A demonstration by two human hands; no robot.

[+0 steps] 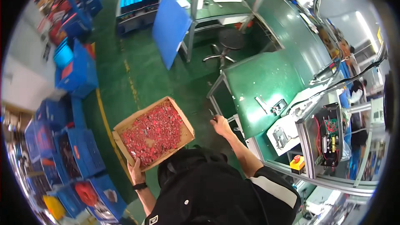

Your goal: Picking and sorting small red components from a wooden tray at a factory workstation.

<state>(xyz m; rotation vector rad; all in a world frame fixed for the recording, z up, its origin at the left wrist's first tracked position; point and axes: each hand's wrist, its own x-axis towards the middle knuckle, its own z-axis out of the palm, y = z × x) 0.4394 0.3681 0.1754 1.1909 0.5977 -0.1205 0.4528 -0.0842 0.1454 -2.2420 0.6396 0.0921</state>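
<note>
My left hand (136, 173) grips the near left edge of a shallow cardboard box (188, 135), its wrist in a black band. Many small red and metallic parts (154, 131) cover the bottom of the box, which I hold out over the floor to my left. My right hand (221, 126) is closed around a small tool with a thin, pointed metal tip (211, 112); its exact kind is too small to make out. That hand is between the box and the green workbench, apart from both.
On the right stands a green-topped workbench (262, 75) with metal fixtures (281, 135) and a yellow box with a red button (297, 164). Blue bins (85, 150) line the left. Ahead are a black stool (231, 39) and a blue panel (170, 27).
</note>
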